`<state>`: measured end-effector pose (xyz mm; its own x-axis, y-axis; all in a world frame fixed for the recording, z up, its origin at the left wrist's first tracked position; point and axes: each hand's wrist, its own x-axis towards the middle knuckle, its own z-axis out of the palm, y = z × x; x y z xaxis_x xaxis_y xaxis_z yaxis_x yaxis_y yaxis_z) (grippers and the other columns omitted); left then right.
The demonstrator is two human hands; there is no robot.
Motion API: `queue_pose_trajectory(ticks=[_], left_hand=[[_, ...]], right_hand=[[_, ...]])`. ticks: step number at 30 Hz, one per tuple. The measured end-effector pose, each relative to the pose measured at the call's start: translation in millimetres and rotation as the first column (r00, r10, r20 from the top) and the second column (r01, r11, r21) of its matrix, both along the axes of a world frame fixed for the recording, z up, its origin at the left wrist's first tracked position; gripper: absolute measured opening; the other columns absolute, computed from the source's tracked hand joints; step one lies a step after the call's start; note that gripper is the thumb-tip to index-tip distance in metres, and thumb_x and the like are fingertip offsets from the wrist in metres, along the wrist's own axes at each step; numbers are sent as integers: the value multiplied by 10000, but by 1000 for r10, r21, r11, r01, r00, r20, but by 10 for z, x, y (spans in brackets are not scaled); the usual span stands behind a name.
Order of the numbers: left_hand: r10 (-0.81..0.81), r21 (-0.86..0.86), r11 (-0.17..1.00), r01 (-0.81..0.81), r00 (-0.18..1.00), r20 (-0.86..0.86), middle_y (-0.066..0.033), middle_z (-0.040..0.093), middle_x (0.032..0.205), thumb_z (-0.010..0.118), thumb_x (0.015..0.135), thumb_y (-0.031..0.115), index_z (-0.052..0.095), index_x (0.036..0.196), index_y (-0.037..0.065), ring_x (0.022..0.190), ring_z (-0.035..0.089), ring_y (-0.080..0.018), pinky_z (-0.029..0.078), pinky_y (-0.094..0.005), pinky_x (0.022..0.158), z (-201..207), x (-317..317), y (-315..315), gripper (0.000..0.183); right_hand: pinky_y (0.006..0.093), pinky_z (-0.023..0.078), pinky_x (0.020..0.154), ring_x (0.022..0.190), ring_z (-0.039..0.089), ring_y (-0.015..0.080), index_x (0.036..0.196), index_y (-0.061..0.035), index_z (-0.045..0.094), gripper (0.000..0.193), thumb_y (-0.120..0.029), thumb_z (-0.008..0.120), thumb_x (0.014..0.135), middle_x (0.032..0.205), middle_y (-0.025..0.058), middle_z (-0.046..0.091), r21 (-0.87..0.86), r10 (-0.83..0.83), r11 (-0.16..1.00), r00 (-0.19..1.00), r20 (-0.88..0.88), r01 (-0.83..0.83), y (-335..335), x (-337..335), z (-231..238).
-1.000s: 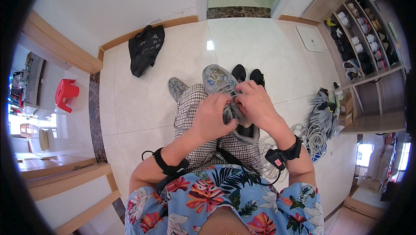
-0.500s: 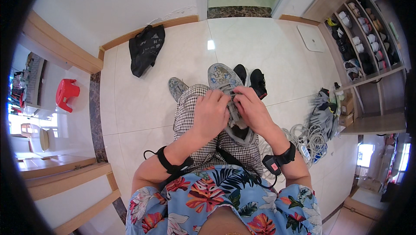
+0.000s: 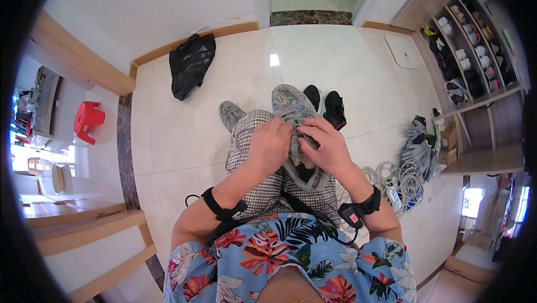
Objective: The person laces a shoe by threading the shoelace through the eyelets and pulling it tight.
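Note:
A grey camouflage-patterned lace-up shoe (image 3: 292, 102) lies over my right thigh, its toe pointing away from me and its dark opening toward me. My left hand (image 3: 271, 145) is closed at the left side of the lacing, fingertips pinching the grey shoelace (image 3: 295, 130). From the right, my right hand (image 3: 327, 145) pinches at the same laces, thumb and fingers bent around the shoe's eyelet edge. The fingers partly hide the lace ends. A matching shoe (image 3: 230, 114) shows beyond my left knee, in checked trousers (image 3: 241, 141).
Black shoes (image 3: 334, 107) stand just past the right side of the held shoe. Coiled grey cable (image 3: 391, 183) and grey gloves (image 3: 418, 149) lie at right, near an open shoe cabinet (image 3: 475, 166). A black bag (image 3: 191, 65) and a red stool (image 3: 89, 122) are at left.
My right hand has shifted slightly down along the lacing, with its fingers more bent. My left hand stays at the laces. The view has moved a little.

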<state>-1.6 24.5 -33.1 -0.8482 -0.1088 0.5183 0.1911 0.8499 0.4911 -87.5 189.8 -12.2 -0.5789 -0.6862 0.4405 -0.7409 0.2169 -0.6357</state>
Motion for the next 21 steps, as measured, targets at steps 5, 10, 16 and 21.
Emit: queue_pose_trajectory(ticks=[5,10,16,21], left_hand=[[45,111,993,-38,997,-63,-126,631,907,678,821,14,647,926,14,780,634,-325,509,-419,680,-123,25,10,109],[59,133,990,-43,991,-117,-134,640,901,685,820,4,652,928,9,787,640,-332,520,-419,687,-136,48,10,113],[39,101,995,-24,988,-147,-127,643,908,689,811,5,655,934,11,790,643,-320,518,-405,693,-100,46,9,127],[11,79,997,-3,995,-101,-104,626,919,694,779,39,641,946,18,856,630,-297,483,-385,745,-88,22,4,176]], right_hand=[[369,563,800,894,684,319,985,14,696,244,-104,777,787,990,144,684,1,-55,998,993,101,55,-43,5,58],[335,549,749,873,692,269,941,15,727,163,-104,759,834,968,126,696,-40,8,999,952,306,4,-2,-102,81],[343,519,704,823,661,275,901,4,728,97,-87,729,866,881,109,663,39,15,999,921,389,-32,-90,-184,110],[373,501,721,841,598,340,897,-4,620,80,-66,669,909,898,139,580,52,46,997,997,56,-49,-194,-210,21]])
